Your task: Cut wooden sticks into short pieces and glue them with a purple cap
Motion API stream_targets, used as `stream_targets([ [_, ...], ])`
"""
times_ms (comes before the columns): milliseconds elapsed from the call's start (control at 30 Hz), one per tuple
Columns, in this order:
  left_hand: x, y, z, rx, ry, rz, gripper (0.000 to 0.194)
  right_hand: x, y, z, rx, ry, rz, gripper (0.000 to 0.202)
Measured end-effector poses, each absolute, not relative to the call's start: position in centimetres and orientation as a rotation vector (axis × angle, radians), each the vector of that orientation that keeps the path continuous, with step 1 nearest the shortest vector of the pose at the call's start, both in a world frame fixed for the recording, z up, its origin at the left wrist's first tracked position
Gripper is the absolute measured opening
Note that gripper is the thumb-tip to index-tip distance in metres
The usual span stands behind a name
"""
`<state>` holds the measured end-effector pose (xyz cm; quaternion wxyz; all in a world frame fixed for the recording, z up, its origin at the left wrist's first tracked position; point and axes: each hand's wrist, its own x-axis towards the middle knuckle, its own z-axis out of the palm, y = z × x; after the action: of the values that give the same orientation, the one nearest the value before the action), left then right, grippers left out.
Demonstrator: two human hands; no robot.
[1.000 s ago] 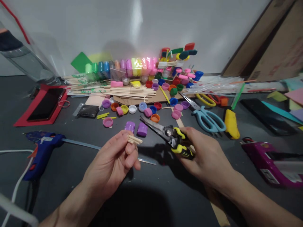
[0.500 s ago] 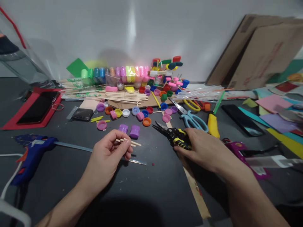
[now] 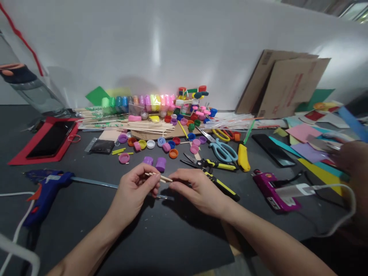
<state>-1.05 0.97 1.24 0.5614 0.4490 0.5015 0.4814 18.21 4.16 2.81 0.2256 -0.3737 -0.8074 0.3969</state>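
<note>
Short wooden sticks [image 3: 163, 178] are pinched between the thumb and fingers of my left hand [image 3: 136, 188]. My right hand [image 3: 198, 189] has its thumb and fingertips closed on the right ends of the same sticks. Black and yellow pliers [image 3: 222, 184] lie open on the dark table, just behind and to the right of my right hand. Two purple pieces [image 3: 161, 164] stand behind my left hand. A clear glue stick [image 3: 165, 197] lies partly under my left hand.
A blue glue gun [image 3: 47, 195] lies left, with a red sheet and phone behind it. Bottle caps [image 3: 173, 153], blue scissors [image 3: 224, 150] and a yellow cutter [image 3: 243, 158] lie behind my hands. A magenta device [image 3: 273, 193] is at right; another person's blurred hand [image 3: 352, 161] is beyond.
My right hand has let go of the pliers, moved left and taken hold of the stick ends. The pliers' handles are now spread apart. Another person's hand has come in at the right.
</note>
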Motion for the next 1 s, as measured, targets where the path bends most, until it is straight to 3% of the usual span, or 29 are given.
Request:
stream_targets([
  [133,-1.2,1.2,1.1,1.013,1.077,1.124,0.022,17.4,4.4,2.5,-0.999,-2.159,1.195,0.034],
  [467,-1.0,0.6,1.4,1.166,1.178,1.124,0.015,16.6,4.6,2.2,-0.896,-2.095,1.389,0.031],
  [733,-1.0,1.1,1.1,0.69,0.805,1.083,0.033,17.8,4.8,1.6,-0.893,-1.986,1.602,0.04],
  [1000,-0.7,1.0,0.5,0.6,0.708,0.941,0.032,18.1,4.7,1.9,-0.857,-1.971,1.873,0.043],
])
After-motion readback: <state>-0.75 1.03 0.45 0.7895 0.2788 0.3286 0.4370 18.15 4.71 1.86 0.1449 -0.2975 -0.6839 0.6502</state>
